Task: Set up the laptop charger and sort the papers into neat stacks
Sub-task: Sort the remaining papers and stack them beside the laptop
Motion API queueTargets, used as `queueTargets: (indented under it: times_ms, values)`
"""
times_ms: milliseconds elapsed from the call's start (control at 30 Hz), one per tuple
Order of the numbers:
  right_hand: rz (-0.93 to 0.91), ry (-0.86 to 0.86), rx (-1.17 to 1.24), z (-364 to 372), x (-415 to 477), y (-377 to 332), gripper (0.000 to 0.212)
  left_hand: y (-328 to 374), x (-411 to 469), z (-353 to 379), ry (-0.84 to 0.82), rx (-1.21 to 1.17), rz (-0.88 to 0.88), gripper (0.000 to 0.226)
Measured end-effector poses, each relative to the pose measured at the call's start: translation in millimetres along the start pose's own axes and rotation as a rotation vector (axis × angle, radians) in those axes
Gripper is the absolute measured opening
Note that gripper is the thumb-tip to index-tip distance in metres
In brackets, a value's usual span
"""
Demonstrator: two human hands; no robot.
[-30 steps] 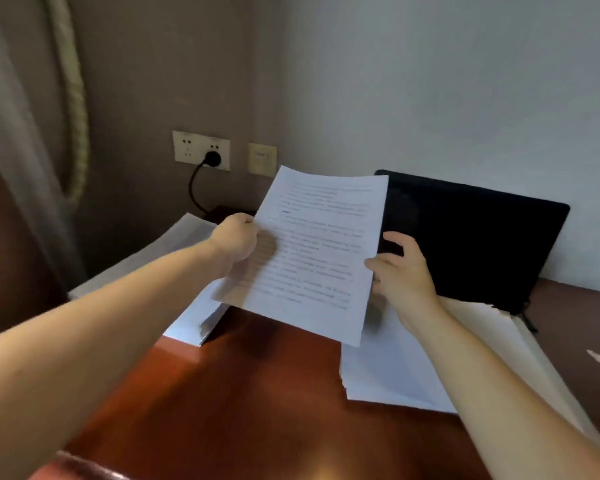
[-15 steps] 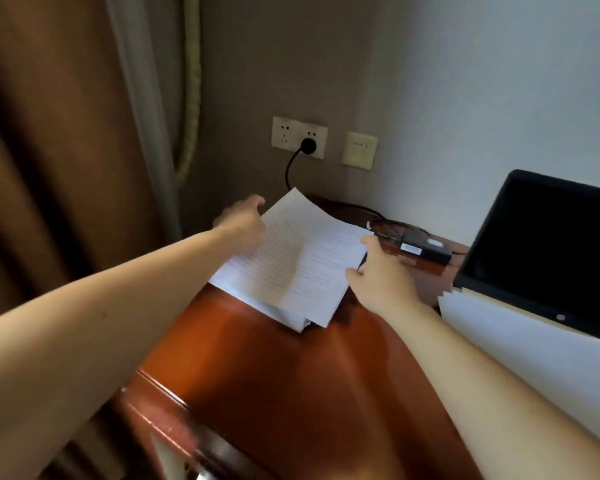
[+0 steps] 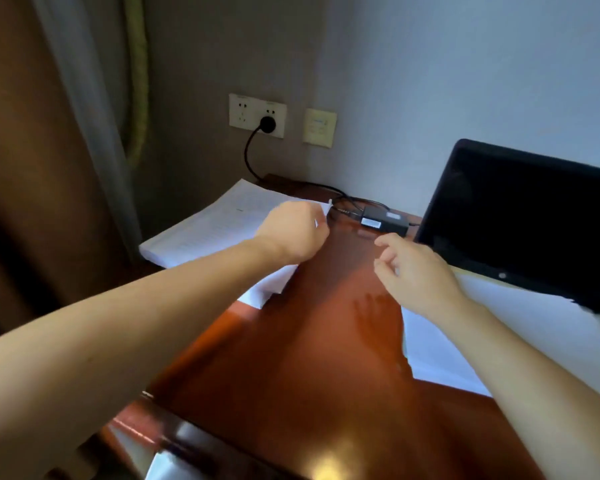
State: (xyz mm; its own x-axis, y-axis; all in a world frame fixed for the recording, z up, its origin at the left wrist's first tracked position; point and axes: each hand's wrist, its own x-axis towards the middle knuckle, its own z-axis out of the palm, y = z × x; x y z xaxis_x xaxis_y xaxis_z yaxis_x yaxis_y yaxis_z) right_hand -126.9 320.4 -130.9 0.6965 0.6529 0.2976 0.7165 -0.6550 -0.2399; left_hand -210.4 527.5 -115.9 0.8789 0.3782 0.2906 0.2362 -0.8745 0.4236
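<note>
A white paper stack [image 3: 219, 226] lies at the desk's far left corner. My left hand [image 3: 293, 233] sits over its right side, fingers curled and pinching the top sheet's far right corner. Just right of it, my right hand [image 3: 414, 271] hovers above the bare wood with loosely curled fingers and holds nothing. The black charger brick [image 3: 383, 219] lies behind both hands, and its cable runs to a plug [image 3: 267, 123] in the wall socket [image 3: 243, 110]. The open black laptop [image 3: 520, 209] stands at the right on a second paper stack [image 3: 520, 327].
The reddish wooden desk [image 3: 309, 368] has its front edge at the bottom left. A brown curtain [image 3: 32, 150] hangs at the left beside the desk. A cream wall plate [image 3: 320, 127] sits right of the socket.
The printed sheet held up in both hands has gone down onto the left stack. My right hand has let go and drawn back to the right; my left hand has shifted to the stack's right corner.
</note>
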Motion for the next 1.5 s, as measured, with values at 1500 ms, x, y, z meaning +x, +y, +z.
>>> queueTargets:
  times_ms: [1500]
  values:
    - [-0.018, -0.112, 0.094, -18.6, -95.4, 85.8, 0.08, 94.9, -18.9, 88.9, -0.325, -0.462, 0.037, 0.061]
